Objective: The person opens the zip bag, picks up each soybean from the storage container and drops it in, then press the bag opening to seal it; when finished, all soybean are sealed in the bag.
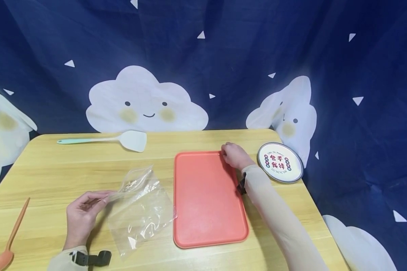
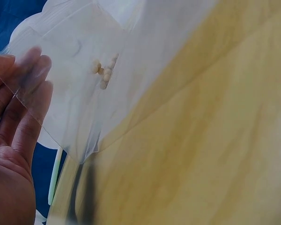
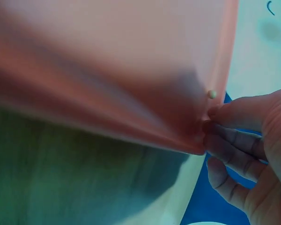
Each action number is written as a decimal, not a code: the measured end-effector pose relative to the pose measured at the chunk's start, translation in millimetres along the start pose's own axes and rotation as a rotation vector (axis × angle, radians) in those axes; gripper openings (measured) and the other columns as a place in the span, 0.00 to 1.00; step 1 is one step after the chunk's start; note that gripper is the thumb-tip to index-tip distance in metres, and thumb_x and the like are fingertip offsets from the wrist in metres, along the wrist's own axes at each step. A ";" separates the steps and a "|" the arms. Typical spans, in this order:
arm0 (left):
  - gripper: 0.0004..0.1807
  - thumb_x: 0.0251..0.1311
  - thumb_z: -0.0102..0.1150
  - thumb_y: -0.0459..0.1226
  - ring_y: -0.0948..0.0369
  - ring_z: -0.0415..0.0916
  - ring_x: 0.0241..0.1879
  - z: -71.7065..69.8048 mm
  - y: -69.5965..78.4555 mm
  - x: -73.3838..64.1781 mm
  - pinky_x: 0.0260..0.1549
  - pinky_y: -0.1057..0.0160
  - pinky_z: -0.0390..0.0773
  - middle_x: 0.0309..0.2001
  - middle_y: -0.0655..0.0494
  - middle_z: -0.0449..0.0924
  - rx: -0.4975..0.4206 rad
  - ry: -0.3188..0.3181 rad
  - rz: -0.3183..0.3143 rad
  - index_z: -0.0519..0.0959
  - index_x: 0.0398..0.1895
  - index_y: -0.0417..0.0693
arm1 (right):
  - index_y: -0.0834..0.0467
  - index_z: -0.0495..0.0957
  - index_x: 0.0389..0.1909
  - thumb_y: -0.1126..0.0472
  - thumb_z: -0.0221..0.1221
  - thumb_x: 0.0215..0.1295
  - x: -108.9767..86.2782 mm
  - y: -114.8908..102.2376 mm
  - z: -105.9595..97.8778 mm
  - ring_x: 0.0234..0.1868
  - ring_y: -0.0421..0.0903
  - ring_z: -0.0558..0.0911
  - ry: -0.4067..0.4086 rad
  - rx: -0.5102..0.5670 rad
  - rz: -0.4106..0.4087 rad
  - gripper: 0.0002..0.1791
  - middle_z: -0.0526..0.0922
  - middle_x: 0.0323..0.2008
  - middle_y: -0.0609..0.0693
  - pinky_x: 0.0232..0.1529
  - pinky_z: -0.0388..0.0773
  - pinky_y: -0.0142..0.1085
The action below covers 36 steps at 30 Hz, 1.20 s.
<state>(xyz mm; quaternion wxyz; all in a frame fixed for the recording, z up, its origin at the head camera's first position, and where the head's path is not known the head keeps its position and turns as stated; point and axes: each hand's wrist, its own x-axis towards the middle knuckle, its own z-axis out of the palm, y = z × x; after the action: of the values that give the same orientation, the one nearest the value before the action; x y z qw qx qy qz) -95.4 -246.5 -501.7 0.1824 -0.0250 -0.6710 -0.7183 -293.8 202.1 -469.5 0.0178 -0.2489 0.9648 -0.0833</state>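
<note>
Between thumb and fingers, my left hand [image 1: 83, 214] pinches the edge of a clear plastic bag [image 1: 149, 214]. Several small pale round beans [image 2: 104, 72] show through the bag's film in the left wrist view. The bag's right side overlaps the edge of the red tray [image 1: 207, 203]. At the tray's far right corner, my right hand [image 1: 236, 156] has its thumb and fingertips close together at the rim. One pale bean [image 3: 211, 94] lies on the tray right beside that thumb. I cannot tell whether the right fingertips hold anything.
An oval plate [image 1: 280, 162] with red lettering lies right of the tray. A white turner [image 1: 133, 140] with a mint handle lies along the table's back edge. An orange spoon [image 1: 2, 260] is at the front left. Behind the table hangs a blue cloud-print curtain [image 1: 230, 64].
</note>
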 end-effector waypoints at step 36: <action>0.11 0.44 0.50 0.04 0.54 0.84 0.41 4.4 -6.0 3.5 0.44 0.64 0.83 0.38 0.34 0.83 -0.137 -0.093 0.147 0.74 0.29 0.16 | 0.55 0.82 0.41 0.63 0.63 0.66 21.0 -227.7 0.3 0.37 0.28 0.75 0.142 0.750 -0.298 0.05 0.78 0.35 0.36 0.40 0.77 0.20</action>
<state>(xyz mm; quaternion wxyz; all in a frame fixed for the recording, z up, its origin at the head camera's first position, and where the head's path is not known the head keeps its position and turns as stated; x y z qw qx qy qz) -101.4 -242.8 -506.0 0.2009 -0.1198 -0.6242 -0.7454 -203.4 -4.4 -431.1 0.0282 -0.3558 0.8198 -0.4478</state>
